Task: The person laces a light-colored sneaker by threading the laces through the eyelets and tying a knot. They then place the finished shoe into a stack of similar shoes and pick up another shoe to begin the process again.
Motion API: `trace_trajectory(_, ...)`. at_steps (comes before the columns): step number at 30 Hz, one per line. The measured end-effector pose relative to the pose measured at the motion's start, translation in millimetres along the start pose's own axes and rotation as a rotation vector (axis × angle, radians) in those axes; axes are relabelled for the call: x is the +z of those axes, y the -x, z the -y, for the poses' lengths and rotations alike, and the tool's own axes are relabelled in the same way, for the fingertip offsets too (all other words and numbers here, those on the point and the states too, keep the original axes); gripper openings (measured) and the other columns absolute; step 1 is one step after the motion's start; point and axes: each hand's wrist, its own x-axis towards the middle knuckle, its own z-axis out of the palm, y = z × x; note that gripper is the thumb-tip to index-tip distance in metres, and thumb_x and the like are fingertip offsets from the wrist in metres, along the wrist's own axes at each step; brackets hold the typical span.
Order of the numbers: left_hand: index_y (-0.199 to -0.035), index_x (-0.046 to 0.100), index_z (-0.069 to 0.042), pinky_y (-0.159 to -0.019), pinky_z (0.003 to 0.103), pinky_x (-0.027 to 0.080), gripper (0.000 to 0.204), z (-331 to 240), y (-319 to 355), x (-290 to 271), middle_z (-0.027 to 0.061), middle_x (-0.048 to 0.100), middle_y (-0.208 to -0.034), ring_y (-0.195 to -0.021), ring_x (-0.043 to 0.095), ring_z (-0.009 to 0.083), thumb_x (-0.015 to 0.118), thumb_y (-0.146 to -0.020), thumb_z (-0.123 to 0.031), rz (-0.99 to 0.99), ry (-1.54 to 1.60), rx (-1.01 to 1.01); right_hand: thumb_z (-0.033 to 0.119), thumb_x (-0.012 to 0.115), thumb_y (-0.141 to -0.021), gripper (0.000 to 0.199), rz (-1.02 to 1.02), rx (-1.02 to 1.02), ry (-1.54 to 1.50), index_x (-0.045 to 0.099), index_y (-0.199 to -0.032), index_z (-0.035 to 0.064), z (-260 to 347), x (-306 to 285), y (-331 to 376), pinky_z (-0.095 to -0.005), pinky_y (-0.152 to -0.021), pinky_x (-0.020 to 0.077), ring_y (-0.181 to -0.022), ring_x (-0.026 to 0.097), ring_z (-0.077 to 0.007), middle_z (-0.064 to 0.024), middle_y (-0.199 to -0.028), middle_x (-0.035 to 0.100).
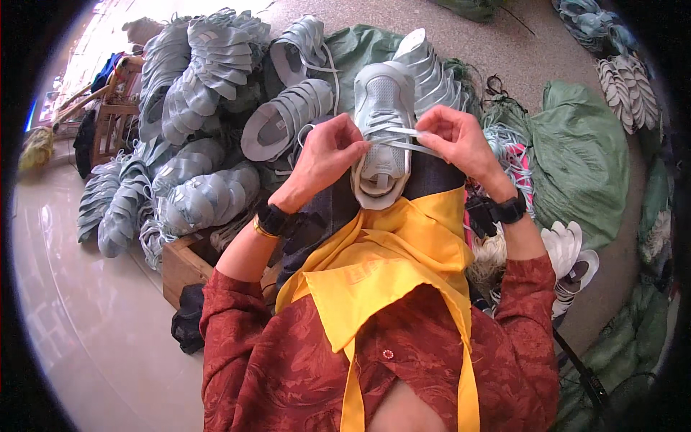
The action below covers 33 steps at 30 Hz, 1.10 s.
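Note:
A pale grey-green shoe upper (384, 90) lies on my lap, its toe pointing away and its heel opening toward me. White laces (392, 133) are threaded through it and cross over its tongue. My left hand (331, 153) pinches the lace at the left edge of the upper, thumb and forefinger together. On the other side my right hand (457, 140) grips the lace between thumb and fingers, with a strand stretched across to the left. Both hands are at about the height of the upper's middle. A yellow apron (381, 252) covers my lap.
Nested stacks of grey-green uppers (205, 72) are heaped at the left, beside a wooden box (183, 266). More uppers (288, 119) stand close to my left hand. A green sack (583, 165) bulges on the right, near loose laces (507, 144) and white uppers (565, 252).

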Motion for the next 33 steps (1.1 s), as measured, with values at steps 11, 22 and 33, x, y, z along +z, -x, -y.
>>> trace_trajectory(11, -0.089, 0.059, -0.006, -0.061, 0.020, 0.038, 0.015, -29.4, 26.1, -36.1, -0.0054, 0.055, -0.079, -0.069, 0.047, 0.0029, 0.070, -0.096, -0.013, 0.177, 0.172, -0.118, 0.004, 0.074, -0.084, 0.022, -0.108, -0.158, 0.109, 0.067, -0.105, 0.0022, -9.9, 14.8, -8.3, -0.0228, -0.059, 0.0469, -0.063, 0.056, -0.0027, 0.0004, -0.087, 0.069)
trace_trajectory(22, -0.088, 0.057, -0.007, -0.061, 0.021, 0.037, 0.017, -37.1, 52.4, -64.8, -0.0057, 0.053, -0.077, -0.069, 0.046, 0.0033, 0.070, -0.096, -0.014, 0.161, 0.172, -0.191, 0.013, 0.075, -0.086, 0.016, -0.118, -0.069, 0.302, 0.071, -0.096, 0.0008, 4.8, 17.2, 12.6, -0.0259, -0.055, 0.0460, -0.058, 0.056, -0.0053, -0.0040, -0.076, 0.070)
trace_trajectory(33, -0.092, 0.058, -0.007, -0.069, 0.020, 0.041, 0.015, -52.7, -16.3, -99.7, -0.0057, 0.057, -0.082, -0.078, 0.050, 0.0029, 0.070, -0.096, -0.013, 0.084, -0.080, 0.091, 0.016, 0.075, -0.089, 0.018, -0.036, 0.011, 0.154, 0.074, -0.090, -0.0016, -7.9, 14.0, 16.7, -0.0233, -0.059, 0.0489, -0.066, 0.060, -0.0038, -0.0008, -0.073, 0.069)
